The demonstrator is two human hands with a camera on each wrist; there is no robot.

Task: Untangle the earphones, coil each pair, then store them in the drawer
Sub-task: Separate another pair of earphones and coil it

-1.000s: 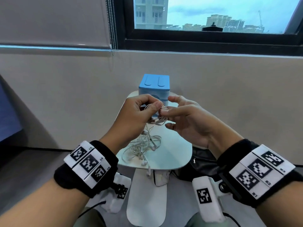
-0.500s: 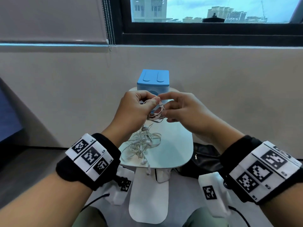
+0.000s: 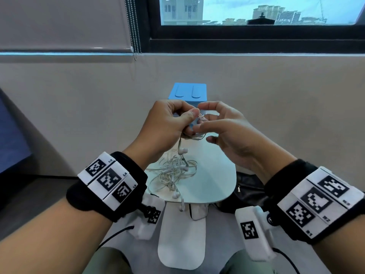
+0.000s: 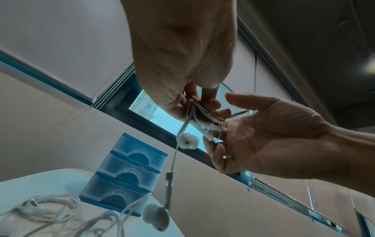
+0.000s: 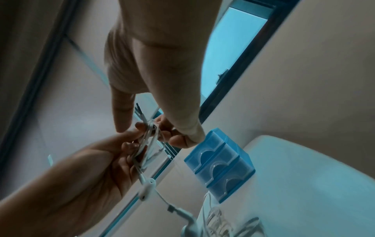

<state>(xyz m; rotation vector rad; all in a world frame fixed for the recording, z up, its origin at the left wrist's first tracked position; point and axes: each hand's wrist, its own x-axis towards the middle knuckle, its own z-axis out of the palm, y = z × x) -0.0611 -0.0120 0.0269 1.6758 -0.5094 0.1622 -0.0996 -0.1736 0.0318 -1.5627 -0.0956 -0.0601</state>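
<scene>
While the left hand (image 3: pixel 167 125) pinches a small coil of white earphones (image 4: pixel 205 119) between thumb and curled fingers, the right hand (image 3: pixel 233 135) cups just beside it, fingers loosely apart, fingertips (image 4: pixel 218 147) touching the loops; whether they grip the wire cannot be told. Below the fingers, two earbuds (image 4: pixel 187 141) and a stretch of cable hang uncoiled toward the tangled pile (image 3: pixel 173 173) on the table (image 3: pixel 217 180). Beyond the fingertips stands the blue drawer unit (image 3: pixel 187 91), its drawers closed. The risk, as it looks: the loose tail could snag the pile, or a slackened pinch could let the loops spring open.
</scene>
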